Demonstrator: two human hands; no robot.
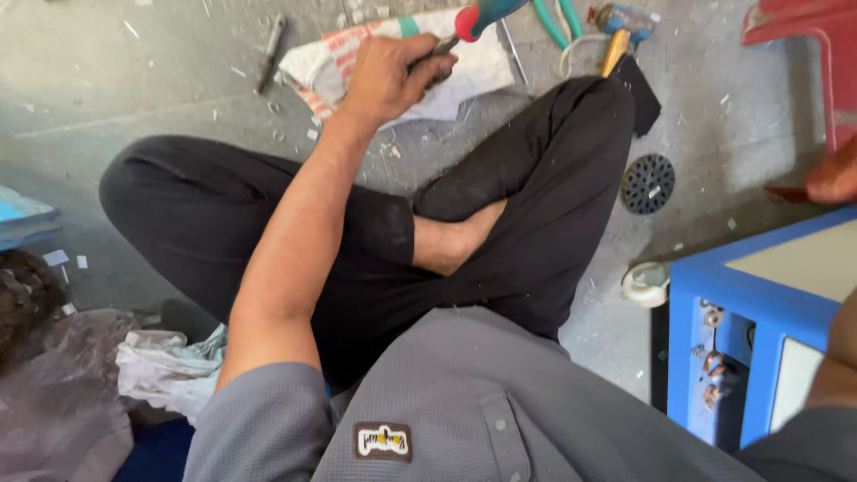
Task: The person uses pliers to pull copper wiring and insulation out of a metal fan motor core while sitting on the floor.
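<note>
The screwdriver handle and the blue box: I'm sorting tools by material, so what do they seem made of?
The screwdriver in the left hand looks to have a moulded plastic or rubbery handle, red and teal with a soft sheen. The blue box looks like painted sheet metal: flat panels, crisp edges, even matte paint, though plastic can't be ruled out.

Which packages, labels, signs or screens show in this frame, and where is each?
Woven sack: flat on the floor under the left hand, white with red and green print.
Sewn patch: on the grey shirt's chest, small dark rectangle with pale emblem.
No signs or screens visible.
</note>
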